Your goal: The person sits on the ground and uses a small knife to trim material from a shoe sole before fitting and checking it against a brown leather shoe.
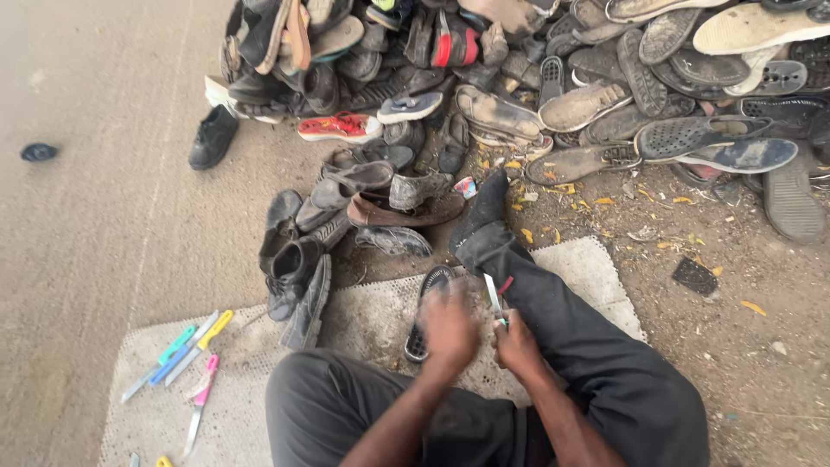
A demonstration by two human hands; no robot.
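Head view: person seated on a pale woven mat (363,320) laid on the ground, legs in dark trousers, the right leg stretched toward a large pile of worn shoes and soles (553,78).
Left hand (448,333): blurred by motion, hovering over the toe end of a black sandal (425,311) that lies on the mat between the legs. Fingers appear curled, but the blur hides whether they grip the sandal; cannot tell.
Right hand (519,344): fingers clenched around the handle of a small knife (494,298), blade pointing up and away from the body, just beside the right knee.
Work item location: the black sandal lies sole-down on the mat, heel toward the person, touching or nearly touching the left hand.
Spare tools: several knives with coloured handles (186,350) lie in a loose group on the left part of the mat, well apart from both hands.
Nearby items: dark shoes and boots (294,268) stand at the mat's far edge; a single black shoe (212,138) sits alone on the bare ground to the left.
Step in hand (judgement): blade readied while the other hand positions the sandal.
Next move requirement (judgement): a firm hold on the sandal before the blade meets it, with the edge directed away from the leg and the left fingers.
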